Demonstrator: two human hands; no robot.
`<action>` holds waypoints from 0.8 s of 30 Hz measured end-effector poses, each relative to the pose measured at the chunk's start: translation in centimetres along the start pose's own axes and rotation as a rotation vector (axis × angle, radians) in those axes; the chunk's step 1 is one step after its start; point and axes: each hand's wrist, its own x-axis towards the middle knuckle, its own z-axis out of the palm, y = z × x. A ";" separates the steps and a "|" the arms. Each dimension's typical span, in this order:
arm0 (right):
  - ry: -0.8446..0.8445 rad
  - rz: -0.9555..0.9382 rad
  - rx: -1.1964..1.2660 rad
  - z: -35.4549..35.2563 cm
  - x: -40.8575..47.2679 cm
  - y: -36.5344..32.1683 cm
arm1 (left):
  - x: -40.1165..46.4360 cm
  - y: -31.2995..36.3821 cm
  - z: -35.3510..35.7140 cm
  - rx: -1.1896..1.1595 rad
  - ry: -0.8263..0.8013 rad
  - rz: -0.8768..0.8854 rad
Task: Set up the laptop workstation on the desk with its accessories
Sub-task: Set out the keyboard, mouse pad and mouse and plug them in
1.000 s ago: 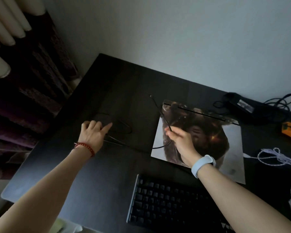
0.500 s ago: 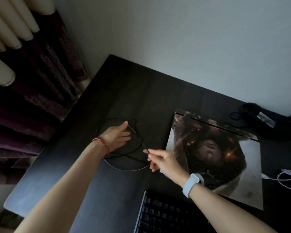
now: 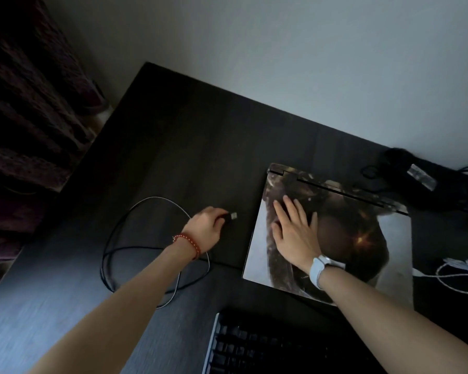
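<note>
A closed laptop (image 3: 368,238) with a printed picture on its lid lies on the dark desk (image 3: 189,136). My right hand (image 3: 292,233) rests flat on the lid's left part, fingers spread. My left hand (image 3: 208,225) pinches the plug end of a dark USB cable (image 3: 114,238), its metal connector (image 3: 233,215) pointing toward the laptop's left edge, a short gap away. The cable lies in a loose loop on the desk left of my arm. A black keyboard (image 3: 254,346) sits at the near edge.
A black power adapter (image 3: 416,176) with its cords lies behind the laptop by the wall. A coiled white cable (image 3: 465,271) lies to the laptop's right. Dark curtains (image 3: 25,103) hang past the desk's left edge.
My right hand let go of the cable end and moved onto the laptop lid. My left hand now holds the plug and has brought it toward the laptop's left side.
</note>
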 end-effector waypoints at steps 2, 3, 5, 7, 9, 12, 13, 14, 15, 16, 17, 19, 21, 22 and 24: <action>-0.006 -0.009 -0.039 0.6 0.1 0.3 | -0.1 -0.1 1.1 -0.011 -0.015 0.054; 0.002 -0.011 -0.043 0.9 0.1 0.3 | 0.0 -0.2 1.6 0.000 -0.020 0.087; 0.030 -0.002 -0.046 1.5 0.1 0.2 | 0.4 -0.4 2.4 0.029 -0.028 0.123; 0.065 0.007 -0.056 2.0 -0.1 0.2 | 0.5 -0.4 3.0 0.033 -0.015 0.133; 0.088 0.022 -0.062 2.4 0.0 0.2 | 0.6 -0.5 3.6 0.079 0.025 0.194; 0.124 0.046 -0.071 2.7 -0.1 -0.2 | 0.3 -0.6 3.8 0.189 0.147 0.327; 0.138 0.048 -0.075 2.8 -0.1 -0.2 | 0.2 -0.7 3.8 0.212 0.184 0.355; 0.153 0.048 -0.077 2.9 -0.1 -0.3 | 0.3 -0.8 3.8 0.233 0.214 0.373; 0.165 0.048 -0.078 2.9 -0.2 -0.3 | 0.4 -0.8 3.8 0.247 0.236 0.385; 0.173 0.047 -0.079 3.0 -0.1 -0.3 | 0.6 -0.9 3.8 0.253 0.246 0.393; 0.181 0.046 -0.081 3.0 -0.2 -0.4 | 0.7 -0.9 3.8 0.255 0.249 0.400; 0.197 0.045 -0.083 3.1 -0.2 -0.4 | 1.0 -0.9 3.8 0.252 0.246 0.413; 0.202 0.047 -0.084 3.1 -0.2 -0.4 | 1.2 -0.9 3.7 0.245 0.233 0.410; 0.201 0.049 -0.083 3.1 -0.1 -0.5 | 1.4 -0.8 3.6 0.239 0.229 0.406; 0.195 0.050 -0.084 3.0 -0.1 -0.5 | 1.7 -0.7 3.5 0.227 0.219 0.397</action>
